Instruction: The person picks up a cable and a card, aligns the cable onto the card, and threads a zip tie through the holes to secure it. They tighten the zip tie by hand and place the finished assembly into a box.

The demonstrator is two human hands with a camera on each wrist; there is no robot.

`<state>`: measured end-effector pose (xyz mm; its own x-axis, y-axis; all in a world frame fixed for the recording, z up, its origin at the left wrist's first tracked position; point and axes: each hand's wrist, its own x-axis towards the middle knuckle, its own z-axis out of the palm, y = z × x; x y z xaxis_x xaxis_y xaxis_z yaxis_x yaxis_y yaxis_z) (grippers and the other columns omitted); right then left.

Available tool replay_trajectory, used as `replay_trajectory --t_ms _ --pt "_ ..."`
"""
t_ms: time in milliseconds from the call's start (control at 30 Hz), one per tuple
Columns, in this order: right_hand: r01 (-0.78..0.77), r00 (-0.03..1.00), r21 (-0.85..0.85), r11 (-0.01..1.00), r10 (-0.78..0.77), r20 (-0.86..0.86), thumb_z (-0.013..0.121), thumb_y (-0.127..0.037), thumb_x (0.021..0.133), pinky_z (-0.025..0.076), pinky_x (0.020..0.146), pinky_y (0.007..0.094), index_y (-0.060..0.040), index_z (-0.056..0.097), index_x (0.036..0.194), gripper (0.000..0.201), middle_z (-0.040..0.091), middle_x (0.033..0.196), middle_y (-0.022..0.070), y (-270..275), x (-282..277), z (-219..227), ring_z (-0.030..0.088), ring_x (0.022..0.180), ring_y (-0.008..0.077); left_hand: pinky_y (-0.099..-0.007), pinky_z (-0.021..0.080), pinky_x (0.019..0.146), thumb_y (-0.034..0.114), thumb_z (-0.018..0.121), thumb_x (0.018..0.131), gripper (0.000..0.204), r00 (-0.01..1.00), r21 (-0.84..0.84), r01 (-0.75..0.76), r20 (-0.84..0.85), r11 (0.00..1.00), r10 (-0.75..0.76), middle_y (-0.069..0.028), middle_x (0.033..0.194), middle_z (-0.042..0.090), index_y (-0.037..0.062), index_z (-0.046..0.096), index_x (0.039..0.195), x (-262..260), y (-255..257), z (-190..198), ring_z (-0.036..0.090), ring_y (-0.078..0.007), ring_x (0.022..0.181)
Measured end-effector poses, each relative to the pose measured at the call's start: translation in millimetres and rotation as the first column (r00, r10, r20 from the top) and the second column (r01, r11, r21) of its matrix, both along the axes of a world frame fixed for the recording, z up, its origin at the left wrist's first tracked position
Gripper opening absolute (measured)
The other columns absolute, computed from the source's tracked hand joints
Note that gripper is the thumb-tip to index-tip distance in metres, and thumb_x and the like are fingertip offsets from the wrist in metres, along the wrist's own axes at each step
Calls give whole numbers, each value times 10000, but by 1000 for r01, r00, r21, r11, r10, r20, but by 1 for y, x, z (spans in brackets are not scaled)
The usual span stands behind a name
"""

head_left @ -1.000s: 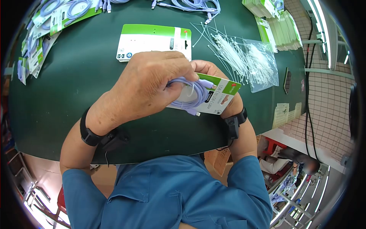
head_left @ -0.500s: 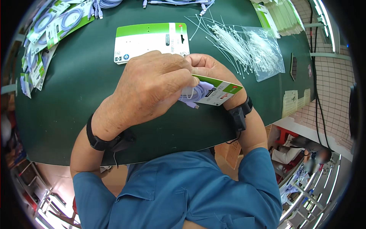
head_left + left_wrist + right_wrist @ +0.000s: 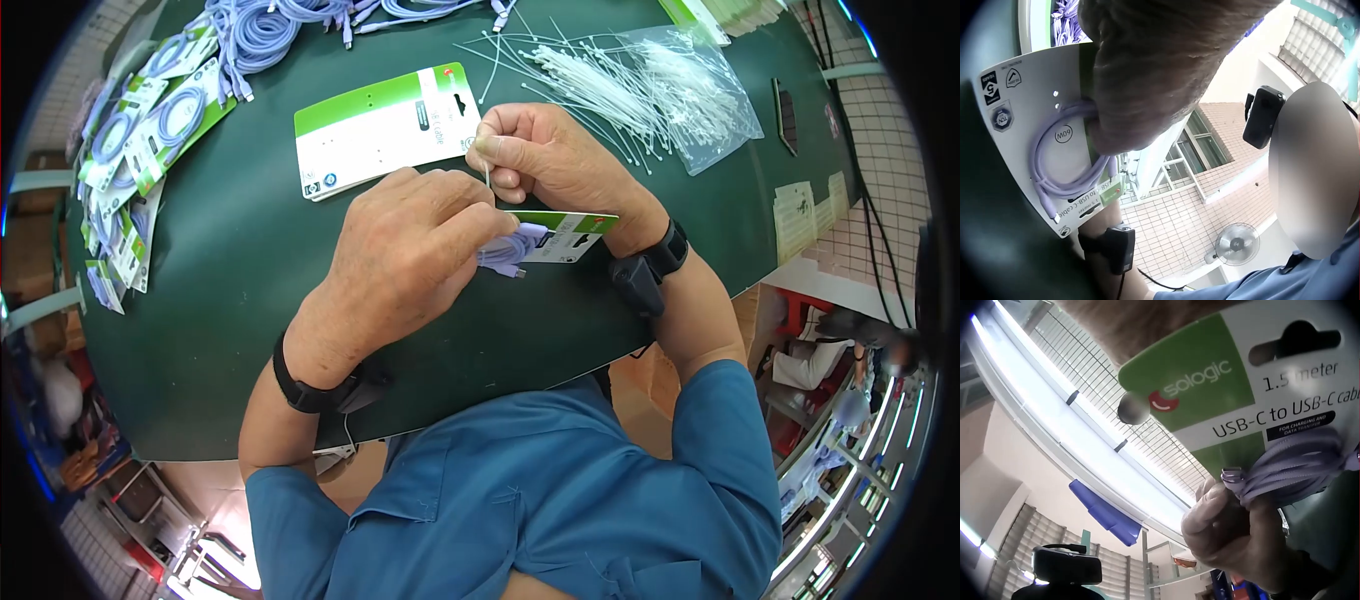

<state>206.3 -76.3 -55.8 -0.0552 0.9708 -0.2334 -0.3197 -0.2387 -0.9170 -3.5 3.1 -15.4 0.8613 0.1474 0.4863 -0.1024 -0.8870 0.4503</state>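
Observation:
In the head view, the left hand (image 3: 400, 255) grips a green-and-white card (image 3: 573, 240) bearing a coiled lilac cable (image 3: 510, 250), its thumb and fingers over the left part. Just above, the right hand (image 3: 565, 160) pinches a thin whitish strand (image 3: 488, 176) between thumb and fingers; the strand runs down toward the left hand. The left wrist view shows the card's white face (image 3: 1016, 134) with the cable loop (image 3: 1038, 162) under the left hand (image 3: 1147, 75). In the right wrist view, left-hand fingers (image 3: 1229, 528) hold the cable (image 3: 1300, 465) against the printed card (image 3: 1200, 384).
Flat cards (image 3: 380, 135) lie beyond the hands on the green table (image 3: 200, 370). White cable ties (image 3: 600, 85) spread beside and inside a clear bag (image 3: 725, 135). Carded cables (image 3: 180, 118) are piled left, with loose lilac cables (image 3: 260, 40) at the far side.
The right hand has moved up from behind the card, drawing the pinched strand into view. The card has tilted more edge-on to the head camera, and the head view has shifted.

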Motion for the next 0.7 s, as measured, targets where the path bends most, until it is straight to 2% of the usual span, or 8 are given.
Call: replay_trajectory --t_ms 100,200,333,467,633,700 --pt "11 1000 -11 1000 -10 18 657 -205 1044 432 563 177 -22 618 966 203 593 804 -15 -2 0 2 499 629 27 -388 537 699 -6 781 726 359 997 18 23 -77 1000 -22 -71 990 717 97 721 1065 -2 -1 9 665 -293 773" --pt "-20 997 -4 1000 20 72 649 -187 1041 430 562 175 -18 619 972 186 596 805 -10 -1 1 6 515 628 27 -387 545 705 38 826 755 385 995 -105 -52 -91 993 42 -87 990 714 87 723 1123 0 -13 18 676 -298 793" --pt "-9 995 27 1000 7 95 642 -173 1037 436 571 182 -16 623 981 167 599 809 -5 -4 -4 13 549 636 34 -388 551 704 49 841 775 380 994 -166 -39 -106 985 21 -109 980 706 66 718 1134 -2 -12 8 688 -297 819" --pt "31 995 72 997 -38 97 623 -204 1047 498 609 199 -8 652 934 228 626 777 -6 -5 -7 13 604 629 56 -383 555 701 -12 817 775 369 984 -247 -31 -178 969 -14 -124 979 703 43 711 1124 -5 -12 14 699 -296 837" --pt "4 992 52 999 -11 123 630 -172 1041 460 614 202 -20 623 978 164 617 845 6 -7 -8 18 584 657 61 -371 560 704 -30 816 767 386 985 -205 -25 -174 978 -12 -126 972 700 21 697 1130 -6 -17 16 701 -303 832" --pt "-17 993 21 1000 15 114 622 -166 1044 461 623 202 -22 619 974 160 622 861 11 -5 -4 15 589 674 64 -397 547 695 -21 793 766 369 983 -81 -58 -180 995 42 -114 962 673 38 689 1115 -6 -24 14 684 -307 847"
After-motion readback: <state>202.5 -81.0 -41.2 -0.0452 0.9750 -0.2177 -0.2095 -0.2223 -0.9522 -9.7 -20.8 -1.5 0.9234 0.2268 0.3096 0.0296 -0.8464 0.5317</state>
